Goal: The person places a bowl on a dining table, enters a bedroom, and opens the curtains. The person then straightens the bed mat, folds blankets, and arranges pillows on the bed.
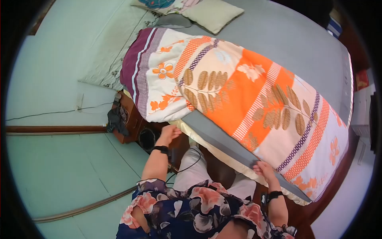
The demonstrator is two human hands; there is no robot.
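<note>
A grey bed sheet [217, 128] with a cream border covers the bed. Over it lies a quilt [248, 105] with orange, white and purple patterns and brown leaf prints. My left hand [171, 133] is closed at the sheet's cream edge, just below the quilt's white corner; its fingertips are partly hidden. Farther along the same side, my right hand [264, 169] has its fingers pinched on the sheet's edge, close to the quilt's border.
Pillows [213, 15] lie at the head of the bed. A wooden bedside cabinet [129, 115] with dark cloth [116, 121] stands at the left. A black cable [195, 162] hangs by my legs. White furniture [361, 115] stands beyond the bed's foot.
</note>
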